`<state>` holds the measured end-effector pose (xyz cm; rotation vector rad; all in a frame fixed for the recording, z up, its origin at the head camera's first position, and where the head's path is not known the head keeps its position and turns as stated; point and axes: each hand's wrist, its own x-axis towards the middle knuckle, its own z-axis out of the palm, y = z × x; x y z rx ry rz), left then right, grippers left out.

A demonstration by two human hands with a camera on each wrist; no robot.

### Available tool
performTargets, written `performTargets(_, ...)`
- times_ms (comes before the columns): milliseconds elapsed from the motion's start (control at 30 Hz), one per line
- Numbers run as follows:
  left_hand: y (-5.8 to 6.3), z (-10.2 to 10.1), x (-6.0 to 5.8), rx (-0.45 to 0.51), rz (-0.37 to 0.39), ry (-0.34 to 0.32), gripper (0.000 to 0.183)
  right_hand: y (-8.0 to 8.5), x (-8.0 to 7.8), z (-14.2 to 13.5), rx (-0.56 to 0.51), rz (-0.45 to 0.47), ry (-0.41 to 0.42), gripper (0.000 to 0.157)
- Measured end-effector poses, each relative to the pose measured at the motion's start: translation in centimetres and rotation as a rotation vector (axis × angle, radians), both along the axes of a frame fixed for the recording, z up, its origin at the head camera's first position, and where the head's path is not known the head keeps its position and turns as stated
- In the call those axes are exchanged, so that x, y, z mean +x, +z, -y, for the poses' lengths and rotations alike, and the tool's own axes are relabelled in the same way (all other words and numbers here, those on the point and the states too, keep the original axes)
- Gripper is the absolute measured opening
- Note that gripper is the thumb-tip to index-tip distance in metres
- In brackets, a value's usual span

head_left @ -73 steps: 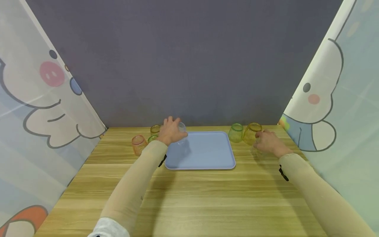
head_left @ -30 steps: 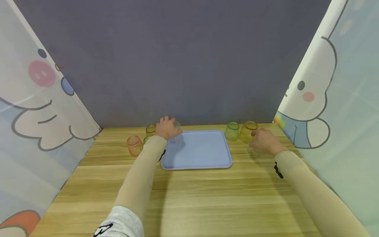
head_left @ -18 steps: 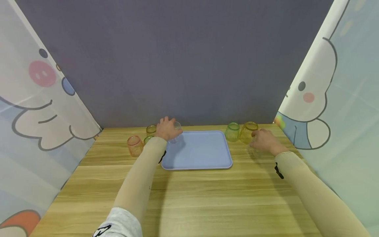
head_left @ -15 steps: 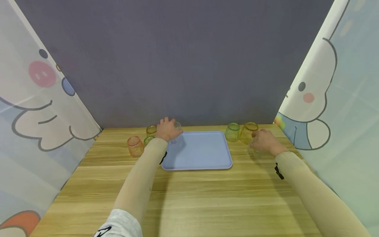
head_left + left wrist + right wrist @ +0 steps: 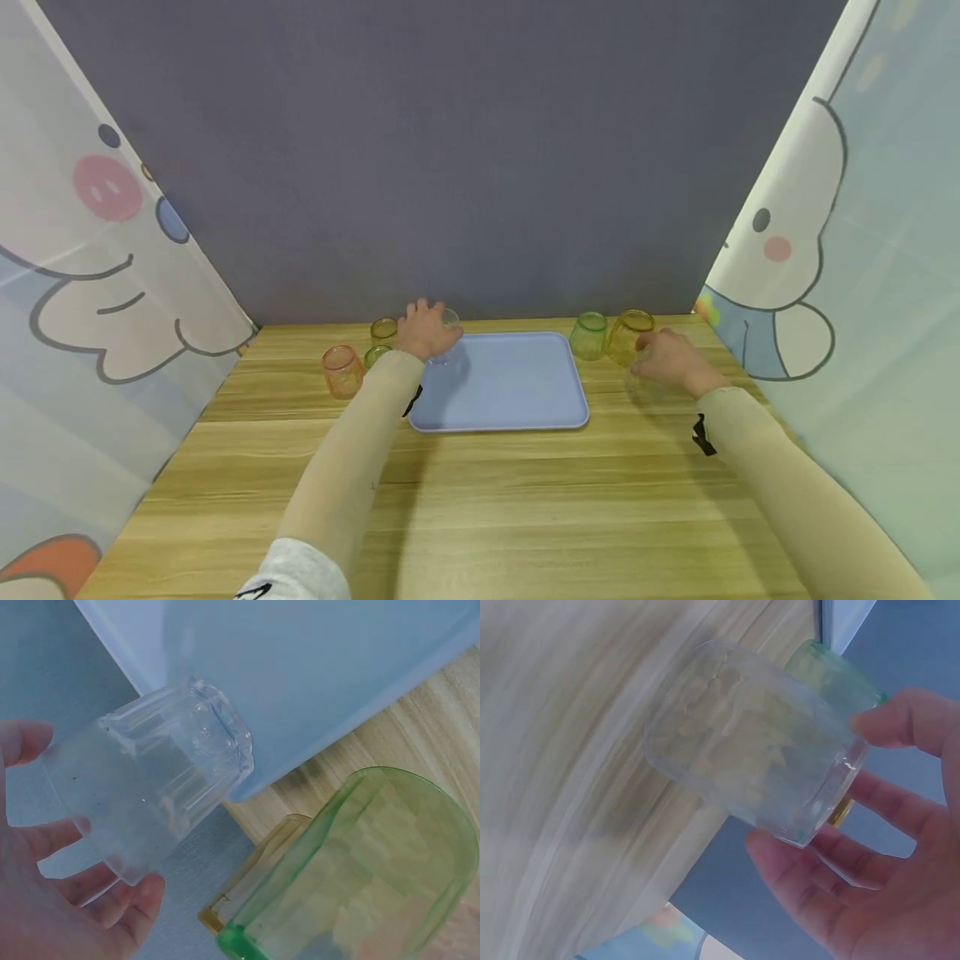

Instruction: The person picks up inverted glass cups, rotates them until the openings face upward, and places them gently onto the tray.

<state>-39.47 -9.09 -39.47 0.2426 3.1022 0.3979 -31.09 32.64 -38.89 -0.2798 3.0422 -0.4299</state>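
Note:
On the far left corner of the blue tray (image 5: pixel 502 383), my left hand (image 5: pixel 424 332) holds a clear glass (image 5: pixel 150 776) by its upper rim, fingers and thumb spread round it. The glass stands upright, its thick base against the tray. To the right of the tray, my right hand (image 5: pixel 667 358) grips another clear glass (image 5: pixel 742 742) round its thick base. That glass is upside down, wide mouth toward the wooden table; whether it touches the wood I cannot tell. In the head view both clear glasses are partly hidden by the hands.
Left of the tray stand a pink glass (image 5: pixel 342 372), an amber glass (image 5: pixel 383 331) and a green glass (image 5: pixel 367 862), the latter partly behind my left arm. Right of it are a green glass (image 5: pixel 588 337) and a yellow glass (image 5: pixel 628 335). A grey wall (image 5: pixel 480 167) rises behind the table.
The head view has shifted slightly since the oldest frame. Both hands stay at their glasses with almost no movement, and the tray and other glasses keep their places.

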Motion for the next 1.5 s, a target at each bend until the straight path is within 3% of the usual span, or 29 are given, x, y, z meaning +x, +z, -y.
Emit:
performTargets(633, 0.4, 0.8, 1.9, -0.033, -0.086, 0.003, 0.06, 0.6, 0.1, 2.6, -0.047, -0.046, 0.085, 0.044)
performTargets(1167, 0.8, 0.7, 5.2, -0.065, -0.191, -0.121, 0.05, 1.3, 0.7, 4.7, -0.185, -0.115, 0.107, 0.037)
performTargets(1500, 0.6, 1.1, 6.2, -0.04, -0.193, -0.181, 0.052, 2.3, 1.0, 6.3, -0.255, -0.139, 0.102, 0.04)
